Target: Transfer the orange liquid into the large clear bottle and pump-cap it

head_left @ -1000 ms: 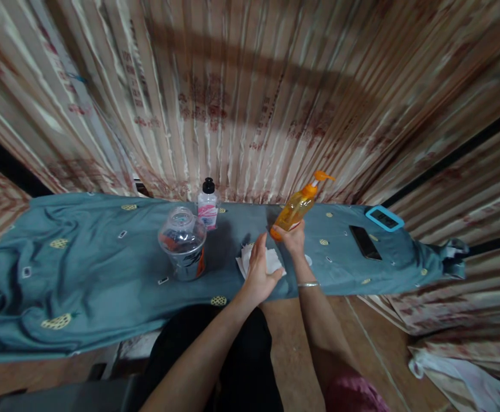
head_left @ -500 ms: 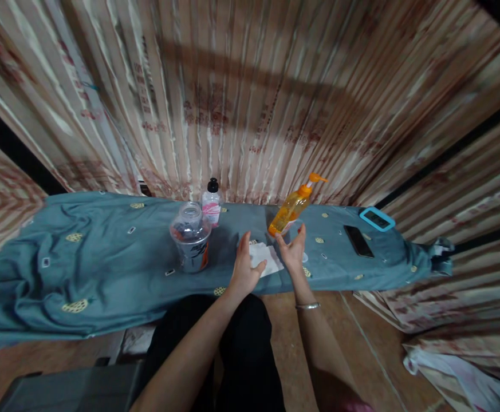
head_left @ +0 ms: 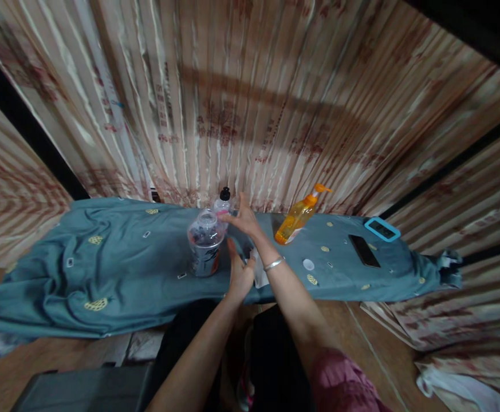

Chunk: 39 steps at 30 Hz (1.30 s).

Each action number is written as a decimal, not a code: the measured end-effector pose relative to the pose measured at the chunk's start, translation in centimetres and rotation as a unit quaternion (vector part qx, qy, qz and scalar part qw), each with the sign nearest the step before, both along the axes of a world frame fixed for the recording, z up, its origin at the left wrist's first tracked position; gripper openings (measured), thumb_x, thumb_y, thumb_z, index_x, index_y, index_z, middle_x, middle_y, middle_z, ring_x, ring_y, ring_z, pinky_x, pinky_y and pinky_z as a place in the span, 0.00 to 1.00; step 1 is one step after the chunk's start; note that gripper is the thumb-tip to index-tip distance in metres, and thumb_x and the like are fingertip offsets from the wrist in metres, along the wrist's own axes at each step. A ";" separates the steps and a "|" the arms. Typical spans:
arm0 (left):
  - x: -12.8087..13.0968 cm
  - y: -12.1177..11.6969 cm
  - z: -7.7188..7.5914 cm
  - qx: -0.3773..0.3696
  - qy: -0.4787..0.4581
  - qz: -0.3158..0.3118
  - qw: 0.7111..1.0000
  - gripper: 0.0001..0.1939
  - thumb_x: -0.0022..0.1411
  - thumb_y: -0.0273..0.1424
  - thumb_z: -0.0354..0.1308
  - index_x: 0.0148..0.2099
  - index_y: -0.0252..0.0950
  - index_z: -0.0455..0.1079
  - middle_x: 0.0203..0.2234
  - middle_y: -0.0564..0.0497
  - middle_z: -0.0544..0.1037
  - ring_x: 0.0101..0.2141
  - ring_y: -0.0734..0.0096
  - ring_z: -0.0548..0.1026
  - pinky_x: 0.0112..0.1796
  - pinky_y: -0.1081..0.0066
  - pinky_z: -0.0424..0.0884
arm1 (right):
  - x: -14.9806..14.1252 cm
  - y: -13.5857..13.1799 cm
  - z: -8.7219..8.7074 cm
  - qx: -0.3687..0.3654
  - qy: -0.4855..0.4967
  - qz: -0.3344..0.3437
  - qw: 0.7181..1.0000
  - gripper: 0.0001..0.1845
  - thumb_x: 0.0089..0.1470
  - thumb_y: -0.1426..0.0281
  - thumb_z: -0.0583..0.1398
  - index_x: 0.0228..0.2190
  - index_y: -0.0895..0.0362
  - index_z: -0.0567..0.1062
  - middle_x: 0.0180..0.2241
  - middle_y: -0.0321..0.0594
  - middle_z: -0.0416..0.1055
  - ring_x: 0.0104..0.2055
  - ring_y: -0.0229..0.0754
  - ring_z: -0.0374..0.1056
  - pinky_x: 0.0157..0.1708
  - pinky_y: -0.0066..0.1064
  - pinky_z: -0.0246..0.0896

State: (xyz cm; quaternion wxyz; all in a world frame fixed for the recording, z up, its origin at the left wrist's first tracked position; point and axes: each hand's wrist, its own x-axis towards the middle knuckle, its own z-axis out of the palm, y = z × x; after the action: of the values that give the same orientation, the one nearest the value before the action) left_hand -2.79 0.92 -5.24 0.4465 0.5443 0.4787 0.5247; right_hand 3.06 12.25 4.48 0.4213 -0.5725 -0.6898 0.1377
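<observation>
My right hand (head_left: pixel 246 220) reaches across to the small clear bottle (head_left: pixel 223 204) with a black cap and pink label. Its thumb and fingers are spread; the thumb tip overlaps the bottle's right side, and whether it touches I cannot tell. Lower down, my left hand (head_left: pixel 241 277) is open, index finger raised and thumb apart, beside a white tissue (head_left: pixel 261 278) partly covered by my right wrist. Just left of both hands stands a clear plastic cup (head_left: pixel 205 252) with a domed lid and dark-and-orange print, partly in front of the small bottle.
An orange pump bottle (head_left: pixel 296 219) stands right of my hands. Further right are a white round disc (head_left: pixel 308 264), a black phone (head_left: pixel 363 250) and a blue-framed digital clock (head_left: pixel 382 229). A teal patterned cloth (head_left: pixel 129 269) covers the narrow table; a pleated curtain (head_left: pixel 232 114) hangs behind.
My right hand has moved left from the orange pump bottle to the small black-capped bottle, crossing over the tissue. My left hand stays low near the tissue. The view has shifted slightly.
</observation>
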 end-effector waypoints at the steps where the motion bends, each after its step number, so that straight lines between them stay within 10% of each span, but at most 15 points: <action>1: 0.0 0.0 0.2 -0.026 -0.002 0.033 0.999 0.42 0.58 0.30 0.57 0.69 0.40 0.39 0.69 0.41 0.50 0.68 0.57 0.47 0.63 0.52 0.58 | -0.6 0.6 0.0 -0.009 0.000 0.005 1.000 0.23 0.59 0.59 0.59 0.53 0.56 0.67 0.54 0.45 0.66 0.52 0.46 0.67 0.50 0.46 0.65; 8: -0.1 -0.8 2.8 -0.030 -0.004 0.008 1.000 0.43 0.60 0.27 0.54 0.70 0.37 0.33 0.71 0.41 0.40 0.69 0.60 0.41 0.67 0.55 0.46 | 0.5 -0.1 1.1 -0.061 -0.005 -0.024 0.998 0.22 0.59 0.59 0.59 0.51 0.57 0.69 0.50 0.43 0.68 0.48 0.43 0.69 0.47 0.43 0.67; 14: -0.8 -1.7 5.2 0.119 0.033 -0.027 0.992 0.49 0.53 0.23 0.58 0.71 0.38 0.35 0.71 0.43 0.40 0.70 0.59 0.36 0.68 0.56 0.36 | 8.0 -10.1 4.2 -0.062 -0.033 -0.154 0.986 0.21 0.59 0.58 0.59 0.49 0.57 0.69 0.47 0.42 0.69 0.44 0.41 0.69 0.44 0.41 0.68; 19: 1.0 -1.6 4.2 0.108 0.071 -0.135 0.982 0.51 0.49 0.26 0.64 0.70 0.39 0.41 0.68 0.40 0.51 0.68 0.51 0.47 0.66 0.48 0.43 | 10.8 -15.5 1.6 -0.089 -0.022 -0.142 0.986 0.20 0.59 0.58 0.59 0.49 0.57 0.70 0.46 0.42 0.70 0.44 0.41 0.69 0.44 0.40 0.68; 25: 3.0 -0.6 2.8 0.050 0.117 -0.166 0.978 0.43 0.49 0.25 0.65 0.65 0.36 0.52 0.61 0.39 0.64 0.61 0.51 0.62 0.62 0.50 0.57 | 11.0 -15.7 -1.7 -0.067 0.057 -0.032 0.996 0.22 0.59 0.58 0.59 0.52 0.56 0.68 0.51 0.44 0.68 0.48 0.44 0.69 0.47 0.44 0.67; 39: 2.6 -0.8 3.9 0.019 0.173 -0.139 0.975 0.24 0.48 0.27 0.66 0.48 0.37 0.65 0.41 0.50 0.72 0.47 0.58 0.70 0.50 0.60 0.67 | 9.9 -14.3 -2.1 0.001 0.096 -0.125 0.988 0.20 0.59 0.58 0.59 0.48 0.57 0.70 0.48 0.42 0.69 0.46 0.42 0.69 0.46 0.42 0.67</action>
State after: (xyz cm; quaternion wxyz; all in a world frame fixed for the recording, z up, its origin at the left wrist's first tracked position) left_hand -0.17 0.11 -1.34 0.4146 0.6964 0.4588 0.3643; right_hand 12.92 -2.08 2.42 0.4997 -0.6380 -0.5695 0.1374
